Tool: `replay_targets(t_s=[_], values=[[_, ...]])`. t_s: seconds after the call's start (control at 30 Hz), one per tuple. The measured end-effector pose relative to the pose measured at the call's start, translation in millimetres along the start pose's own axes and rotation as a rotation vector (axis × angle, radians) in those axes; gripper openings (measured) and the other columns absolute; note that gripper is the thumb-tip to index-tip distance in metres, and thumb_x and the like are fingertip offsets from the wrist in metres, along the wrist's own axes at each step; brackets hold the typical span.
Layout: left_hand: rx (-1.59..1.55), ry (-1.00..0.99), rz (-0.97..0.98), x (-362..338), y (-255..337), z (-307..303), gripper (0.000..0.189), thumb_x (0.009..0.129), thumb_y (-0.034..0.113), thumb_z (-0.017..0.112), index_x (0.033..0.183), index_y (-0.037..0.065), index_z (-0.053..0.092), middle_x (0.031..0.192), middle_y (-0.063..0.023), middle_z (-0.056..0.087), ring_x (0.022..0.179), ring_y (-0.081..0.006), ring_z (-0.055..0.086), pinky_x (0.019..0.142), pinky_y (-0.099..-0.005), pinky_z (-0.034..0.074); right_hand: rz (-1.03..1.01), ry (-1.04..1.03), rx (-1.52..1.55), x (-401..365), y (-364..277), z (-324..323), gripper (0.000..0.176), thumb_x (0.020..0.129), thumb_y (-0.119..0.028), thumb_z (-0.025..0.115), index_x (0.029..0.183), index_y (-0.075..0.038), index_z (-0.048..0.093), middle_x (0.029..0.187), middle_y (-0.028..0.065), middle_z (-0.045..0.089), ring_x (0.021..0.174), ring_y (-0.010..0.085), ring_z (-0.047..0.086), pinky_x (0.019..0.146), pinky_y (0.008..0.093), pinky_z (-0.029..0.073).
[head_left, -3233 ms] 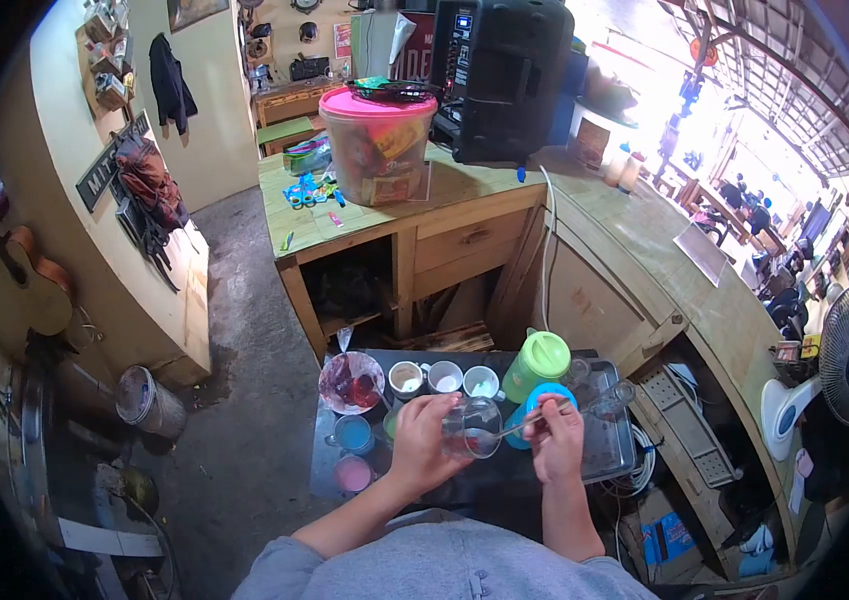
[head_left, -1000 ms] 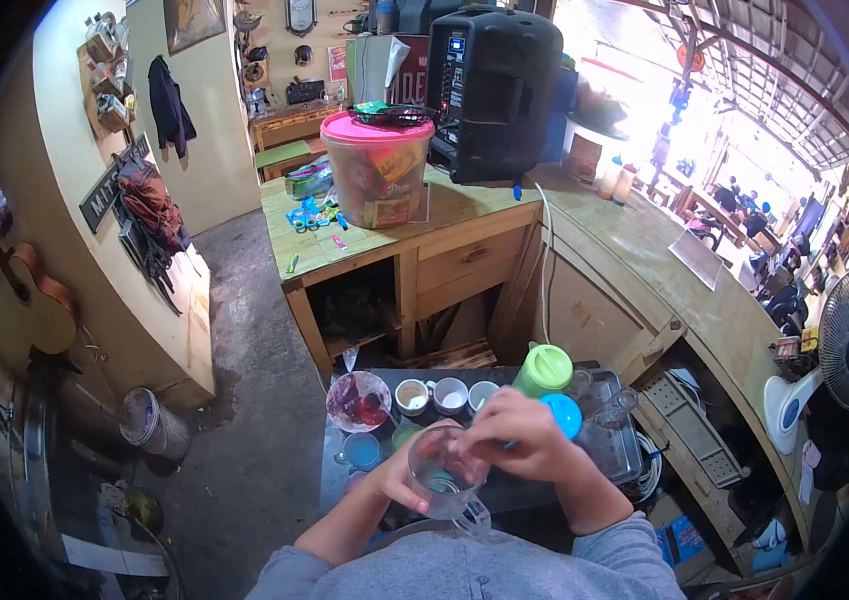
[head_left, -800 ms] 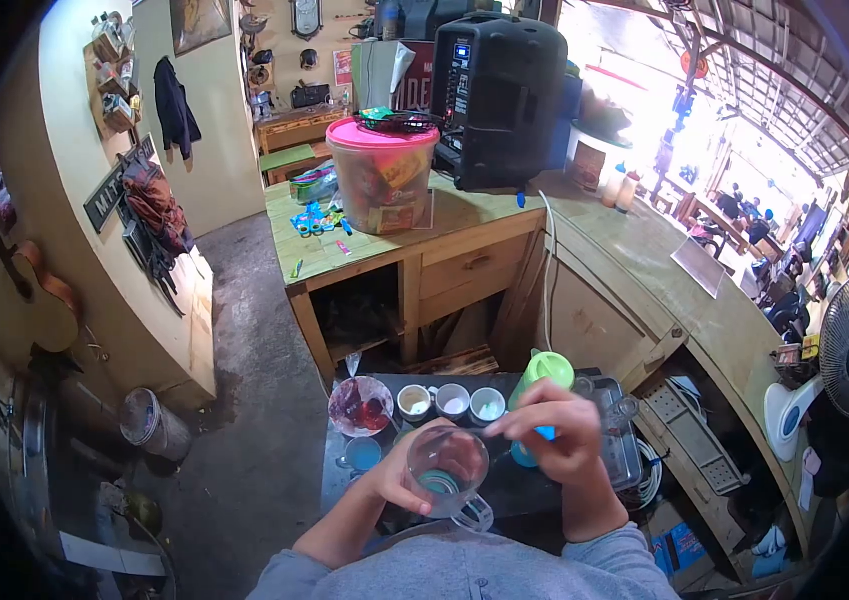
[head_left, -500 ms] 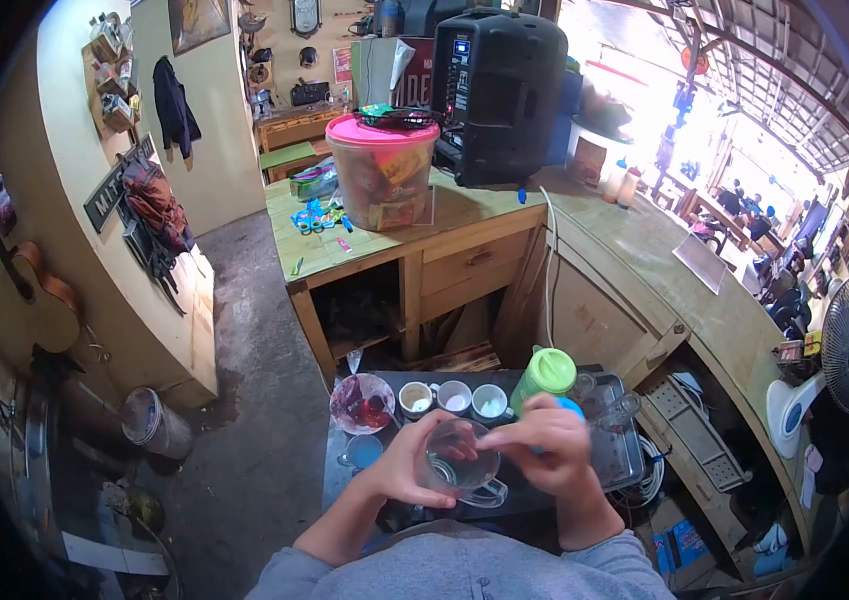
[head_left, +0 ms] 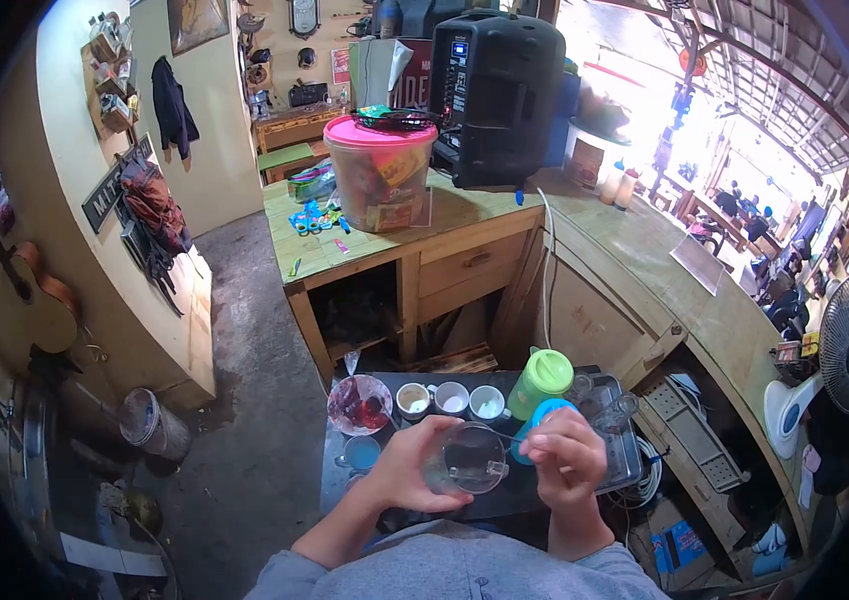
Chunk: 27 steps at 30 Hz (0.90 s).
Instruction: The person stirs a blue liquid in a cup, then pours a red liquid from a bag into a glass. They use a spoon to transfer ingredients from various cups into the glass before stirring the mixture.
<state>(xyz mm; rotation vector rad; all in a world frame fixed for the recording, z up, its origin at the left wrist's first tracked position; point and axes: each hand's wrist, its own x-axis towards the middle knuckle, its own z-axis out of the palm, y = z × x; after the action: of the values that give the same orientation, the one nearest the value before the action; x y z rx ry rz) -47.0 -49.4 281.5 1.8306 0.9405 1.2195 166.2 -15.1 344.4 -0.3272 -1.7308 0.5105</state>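
My left hand [head_left: 413, 468] is wrapped around the side of a clear glass mug [head_left: 475, 482], tilted over the dark table. My right hand [head_left: 567, 455] is closed in a pinch at the right of the mug. A thin rod [head_left: 519, 438] seems to run from its fingertips toward the mug's rim; its kind is too small to make out. Behind the hands stand a green-lidded pitcher [head_left: 543, 378] and a blue-lidded container [head_left: 545, 412], partly covered by my right hand. Three white-lined mugs [head_left: 452, 398] line up beyond my left hand.
A bowl with red and purple contents [head_left: 360, 404] and a blue-tinted glass mug [head_left: 360, 453] stand at the left. On the right, a tray [head_left: 628, 463] bears glassware. Past the table, a wooden counter [head_left: 465, 218] carries a pink-lidded bucket [head_left: 378, 175] and a black speaker [head_left: 505, 100].
The glass mug has turned in my left hand, its mouth facing differently and shifted slightly right. My right hand has drawn back from the rim to the right.
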Motion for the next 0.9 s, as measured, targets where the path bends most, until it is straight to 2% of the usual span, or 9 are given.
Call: replay_targets(t_s=[0.07, 0.13, 0.2, 0.27, 0.4, 0.53, 0.57, 0.67, 0.9], values=[[0.067, 0.087, 0.095, 0, -2, 2, 0.082, 0.055, 0.032, 0.087, 0.121, -0.001, 0.05, 0.112, -0.0154, 0.062, 0.102, -0.0272, 0.064, 0.089, -0.0347, 0.049, -0.012, -0.117, -0.082, 4, -1, 6, 0.028, 0.074, 0.001, 0.068, 0.102, -0.003, 0.07, 0.079, 0.0083, 0.066, 0.063, 0.0211, 0.058, 0.06, 0.0302, 0.044], [0.152, 0.093, 0.125, 0, 2, -2, 0.082, 0.055, 0.032, 0.087, 0.121, 0.001, 0.05, 0.113, -0.0152, 0.062, 0.102, -0.029, 0.063, 0.089, -0.0358, 0.049, 0.056, -0.328, -0.152, 7, 0, 15, 0.021, 0.084, -0.009, 0.065, 0.104, -0.001, 0.066, 0.077, 0.0071, 0.066, 0.061, 0.0191, 0.056, 0.06, 0.0316, 0.043], [0.236, 0.106, 0.164, 2, -2, -3, 0.083, 0.054, 0.032, 0.087, 0.122, 0.002, 0.05, 0.114, -0.015, 0.062, 0.103, -0.0307, 0.063, 0.09, -0.0368, 0.049, 0.039, -0.277, -0.188, 9, -10, 7, 0.025, 0.085, -0.011, 0.064, 0.107, -0.001, 0.066, 0.077, 0.0059, 0.065, 0.061, 0.0198, 0.056, 0.06, 0.0327, 0.042], [0.117, 0.187, 0.22, 0, -15, 2, 0.081, 0.055, 0.031, 0.087, 0.121, 0.004, 0.05, 0.113, -0.0148, 0.062, 0.103, -0.0315, 0.063, 0.089, -0.0385, 0.05, 0.026, -0.169, -0.249, 8, -16, 3, 0.029, 0.084, -0.014, 0.065, 0.11, 0.0, 0.065, 0.077, 0.0051, 0.065, 0.063, 0.0207, 0.056, 0.06, 0.0321, 0.041], [0.287, 0.24, 0.294, 3, -14, 3, 0.079, 0.056, 0.032, 0.088, 0.121, 0.005, 0.05, 0.113, -0.0148, 0.062, 0.103, -0.0309, 0.063, 0.088, -0.0398, 0.05, 0.042, -0.295, -0.293, 2, -3, 19, 0.032, 0.088, -0.021, 0.061, 0.111, 0.002, 0.064, 0.076, 0.0056, 0.066, 0.061, 0.0197, 0.056, 0.058, 0.0317, 0.041], [0.292, 0.268, 0.329, 6, -19, 1, 0.075, 0.06, 0.031, 0.087, 0.12, 0.007, 0.049, 0.112, -0.0144, 0.062, 0.101, -0.0307, 0.063, 0.085, -0.0402, 0.05, -0.037, -0.264, -0.287, 8, -23, 4, 0.04, 0.078, -0.015, 0.07, 0.115, -0.001, 0.065, 0.08, 0.0052, 0.065, 0.062, 0.0206, 0.054, 0.058, 0.0314, 0.041], [0.344, 0.251, 0.337, 6, -17, -1, 0.074, 0.061, 0.03, 0.086, 0.12, 0.007, 0.049, 0.112, -0.0142, 0.063, 0.1, -0.0305, 0.063, 0.084, -0.04, 0.05, -0.019, -0.356, -0.303, 11, -17, 10, 0.041, 0.078, -0.018, 0.071, 0.115, -0.002, 0.065, 0.078, 0.0053, 0.065, 0.06, 0.0205, 0.052, 0.056, 0.0317, 0.04], [0.419, 0.248, 0.347, 7, -21, -4, 0.072, 0.063, 0.03, 0.085, 0.121, 0.008, 0.047, 0.111, -0.0139, 0.063, 0.098, -0.0306, 0.064, 0.082, -0.04, 0.051, 0.011, -0.36, -0.26, 10, -6, 13, 0.035, 0.084, -0.023, 0.066, 0.109, 0.002, 0.065, 0.072, 0.0053, 0.064, 0.059, 0.0193, 0.057, 0.056, 0.0318, 0.042], [0.431, 0.373, 0.474, 13, -25, -3, 0.071, 0.065, 0.03, 0.084, 0.121, 0.009, 0.046, 0.111, -0.015, 0.062, 0.097, -0.0313, 0.064, 0.081, -0.0423, 0.051, 0.091, -0.348, -0.214, 15, -10, 16, 0.035, 0.084, -0.021, 0.067, 0.111, 0.0, 0.065, 0.071, 0.006, 0.062, 0.057, 0.0205, 0.054, 0.053, 0.0326, 0.04]])
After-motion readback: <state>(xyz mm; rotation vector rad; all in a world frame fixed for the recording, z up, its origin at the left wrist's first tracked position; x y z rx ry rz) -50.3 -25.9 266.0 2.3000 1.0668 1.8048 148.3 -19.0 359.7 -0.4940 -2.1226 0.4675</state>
